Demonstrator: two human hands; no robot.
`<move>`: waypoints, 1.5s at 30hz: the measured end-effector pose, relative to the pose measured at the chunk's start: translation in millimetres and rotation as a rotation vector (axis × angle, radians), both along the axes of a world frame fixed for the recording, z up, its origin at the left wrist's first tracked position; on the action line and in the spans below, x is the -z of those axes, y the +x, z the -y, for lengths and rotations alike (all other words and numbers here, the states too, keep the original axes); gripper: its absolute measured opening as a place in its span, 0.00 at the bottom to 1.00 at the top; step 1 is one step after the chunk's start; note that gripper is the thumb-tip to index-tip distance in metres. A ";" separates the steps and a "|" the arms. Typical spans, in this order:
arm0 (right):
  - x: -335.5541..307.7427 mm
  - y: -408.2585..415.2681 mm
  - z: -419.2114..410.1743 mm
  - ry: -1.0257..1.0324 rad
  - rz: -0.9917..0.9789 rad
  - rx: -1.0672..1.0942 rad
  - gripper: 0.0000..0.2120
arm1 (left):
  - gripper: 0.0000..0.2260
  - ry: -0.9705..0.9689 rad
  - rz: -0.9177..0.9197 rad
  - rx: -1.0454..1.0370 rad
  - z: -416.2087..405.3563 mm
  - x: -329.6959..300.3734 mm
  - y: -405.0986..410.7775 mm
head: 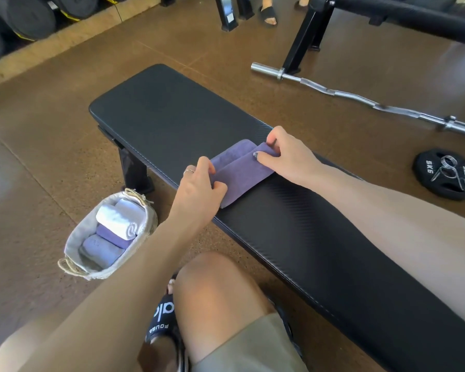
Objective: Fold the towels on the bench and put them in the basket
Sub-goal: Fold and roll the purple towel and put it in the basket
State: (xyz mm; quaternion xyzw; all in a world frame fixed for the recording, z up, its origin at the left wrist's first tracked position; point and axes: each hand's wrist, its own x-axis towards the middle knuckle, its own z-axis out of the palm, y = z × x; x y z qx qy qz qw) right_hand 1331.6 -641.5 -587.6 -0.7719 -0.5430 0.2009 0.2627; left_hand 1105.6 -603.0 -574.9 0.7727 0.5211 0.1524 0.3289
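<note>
A purple towel [242, 170] lies partly folded across the black padded bench [172, 114]. My left hand [199, 183] pinches the towel's near left end, and my right hand [285, 154] pinches its far right end. On the floor left of the bench stands a woven basket [73, 240] with a cloth liner. It holds a rolled white towel [118, 218] and two folded lilac towels [102, 251].
A curl bar [360, 100] lies on the brown floor to the right, with a 5 kg plate [443, 173] and spring clips near it. A second bench frame [306, 38] stands behind. Another person's sandalled foot [269, 14] is at the top. My knee [215, 296] is beside the bench.
</note>
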 end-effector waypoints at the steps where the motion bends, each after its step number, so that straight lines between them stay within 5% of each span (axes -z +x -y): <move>1: -0.1 0.0 -0.1 0.013 0.008 -0.006 0.14 | 0.07 0.039 -0.054 0.006 1.6 0.3 0.0; 7: 1.9 -4.9 0.5 0.140 0.076 -0.038 0.10 | 0.07 0.121 -0.161 0.007 5.8 0.4 -4.3; 11: -0.1 -7.5 -1.0 0.310 0.411 -0.237 0.02 | 0.12 0.626 -0.310 0.193 4.8 -3.0 -2.6; 13: -3.1 -8.3 -2.2 0.322 0.553 -0.361 0.08 | 0.15 0.782 -0.358 0.434 4.7 -1.5 -0.6; 18: -15.2 4.0 5.4 0.183 0.498 -0.487 0.19 | 0.06 0.803 -0.411 0.519 7.5 8.2 -5.2; 21: -22.0 9.2 4.5 0.052 0.496 -0.558 0.26 | 0.16 0.772 -0.442 0.571 7.9 8.0 -8.8; 24: -28.2 6.3 -5.7 -0.010 0.459 -0.567 0.23 | 0.13 0.785 -0.520 0.569 4.0 3.9 -8.4; 27: -40.1 0.8 -14.3 -0.094 0.223 -0.447 0.15 | 0.07 0.631 -0.481 0.485 -7.9 -7.9 -8.7; 31: -37.8 -5.4 -24.7 -0.263 -0.133 -0.284 0.17 | 0.07 0.273 -0.180 0.222 -31.4 -14.9 -19.1; 37: -37.9 -18.7 -31.7 -0.357 -0.161 -0.213 0.21 | 0.20 -0.316 0.112 -0.131 -38.2 -17.8 -32.7; 45: -44.0 -58.5 -9.3 -0.433 -0.217 -0.132 0.21 | 0.13 -0.923 0.511 -0.344 -9.7 -21.0 -54.2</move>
